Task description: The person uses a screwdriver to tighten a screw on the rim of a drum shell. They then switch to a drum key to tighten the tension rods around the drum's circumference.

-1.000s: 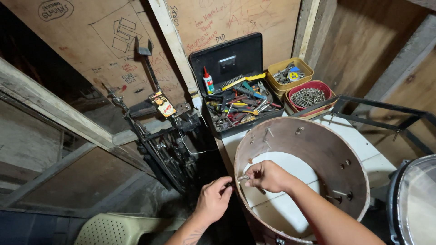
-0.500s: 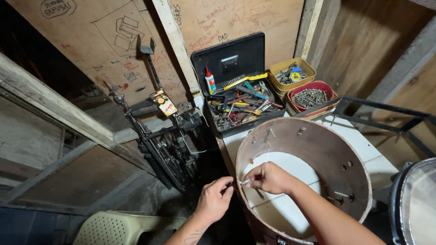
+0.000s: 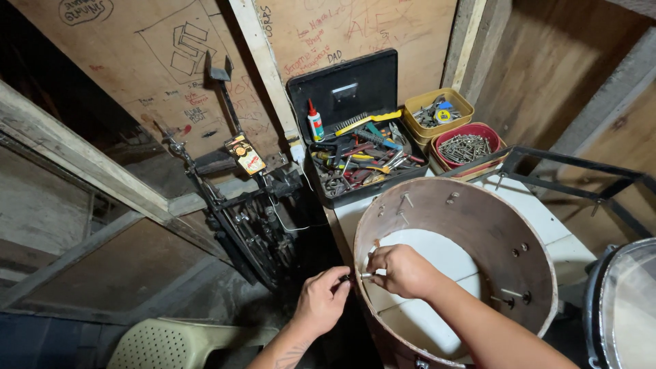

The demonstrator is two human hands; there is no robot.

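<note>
Lower centre of the frame: my right hand (image 3: 403, 270), inside the round wooden drum shell (image 3: 519, 225), pinches a thin metal bolt (image 3: 367, 275) through its smooth wall; my left hand (image 3: 321, 301) grips outside, fingers curled on its small end.

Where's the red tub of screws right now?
In the head view the red tub of screws sits upper right, against the wall beside the open black toolbox, just below the yellow tub and behind the drum shell.

Two bare forearms, no sleeves, gloves, rings or watch visible. Left hand (image 3: 321, 301): dark tattoo linework on inner forearm near the frame's bottom edge. Right hand (image 3: 403, 270): forearm unmarked.
</note>
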